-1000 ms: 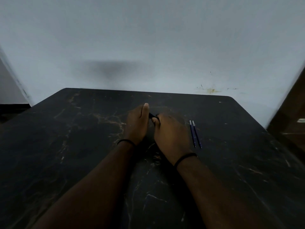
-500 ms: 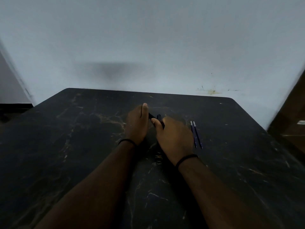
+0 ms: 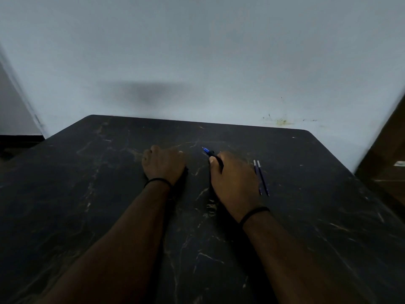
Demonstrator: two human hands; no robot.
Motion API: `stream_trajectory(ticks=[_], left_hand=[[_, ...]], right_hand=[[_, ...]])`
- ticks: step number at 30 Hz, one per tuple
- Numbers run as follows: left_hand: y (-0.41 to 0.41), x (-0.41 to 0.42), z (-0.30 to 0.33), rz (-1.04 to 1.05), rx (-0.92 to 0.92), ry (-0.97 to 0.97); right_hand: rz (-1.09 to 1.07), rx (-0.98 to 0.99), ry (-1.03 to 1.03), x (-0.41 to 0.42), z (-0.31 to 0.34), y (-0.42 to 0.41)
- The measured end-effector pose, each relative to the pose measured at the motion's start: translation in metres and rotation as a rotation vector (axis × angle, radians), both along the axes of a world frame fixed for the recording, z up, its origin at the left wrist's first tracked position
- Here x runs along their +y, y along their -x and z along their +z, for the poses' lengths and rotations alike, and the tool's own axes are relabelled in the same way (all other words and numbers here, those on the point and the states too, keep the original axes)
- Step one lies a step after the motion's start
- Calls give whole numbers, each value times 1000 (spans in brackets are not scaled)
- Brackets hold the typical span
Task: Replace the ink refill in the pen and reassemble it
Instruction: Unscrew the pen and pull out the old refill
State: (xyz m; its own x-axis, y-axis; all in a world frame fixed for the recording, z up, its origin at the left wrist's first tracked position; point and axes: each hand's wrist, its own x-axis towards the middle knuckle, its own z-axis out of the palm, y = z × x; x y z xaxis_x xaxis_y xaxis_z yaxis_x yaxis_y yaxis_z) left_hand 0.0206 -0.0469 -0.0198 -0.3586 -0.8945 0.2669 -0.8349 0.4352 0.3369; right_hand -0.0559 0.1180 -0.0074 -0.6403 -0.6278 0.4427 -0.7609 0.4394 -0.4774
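Head view only, dim light, detail poor. Right hand [image 3: 233, 183] rests on the dark marble-pattern table [image 3: 87, 194], fingers curled round a black pen barrel [image 3: 215, 160]. Most of the barrel is hidden under the hand; only its front end sticks out past the thumb, pointing up-left, away from the person. Blue ink refill tip [image 3: 205, 149] pokes out of that front end, clear of the fingers and just above the tabletop; whether it touches the surface is not clear. Left hand [image 3: 163, 164] sits knuckles-up on the table, fingers curled under in a fist. A dark shape [image 3: 185, 172] shows at its right edge near the wrist, maybe another pen part, but too dark to tell, so whether this hand holds anything cannot be told. Hands are apart, a strip of bare table between them. Two spare refills [image 3: 260, 177] lie side by side on the table just right of the right hand, nearly parallel, pale ends away from the person, untouched. Black band [image 3: 157, 181] on left wrist, another band [image 3: 254, 213] on right wrist. Pale wall [image 3: 197, 51] behind the table's far edge; both forearms cut off at the bottom edge.
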Motion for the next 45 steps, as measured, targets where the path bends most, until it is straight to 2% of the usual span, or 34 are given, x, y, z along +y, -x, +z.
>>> stream_trajectory(ticks=[2, 6, 7, 10, 12, 15, 17, 21, 26, 30, 33, 39, 45], left_hand=[[2, 1, -1, 55, -23, 16], [3, 5, 1, 96, 143, 79], [4, 7, 3, 75, 238, 126], [6, 17, 12, -141, 700, 196], [10, 26, 15, -325, 936, 73], [11, 36, 17, -515, 1198, -463], [8, 37, 18, -657, 1179, -768], [5, 36, 18, -867, 1112, -1051], [0, 30, 16, -966, 1116, -1143], [0, 30, 16, -972, 1124, -1155], [2, 32, 15, -932, 1160, -1123], [4, 33, 15, -889, 1203, -1060], [6, 35, 15, -805, 1253, -1029]], right_hand=[[14, 2, 43, 0, -1, 1], [50, 26, 135, 1, -2, 1], [59, 26, 154, 1, -2, 1], [55, 11, 150, 0, -4, 0], [42, -82, 152, -2, -3, 1], [66, -273, 206, -5, -2, 3], [116, -394, 289, -5, 0, 3], [322, -690, 421, -4, 0, -2], [540, -1190, 388, -4, 3, 4], [619, -1388, 334, -3, 4, 9], [598, -1358, 327, -5, 2, 9], [514, -1171, 329, -8, 0, 4], [402, -830, 385, -6, -1, -3]])
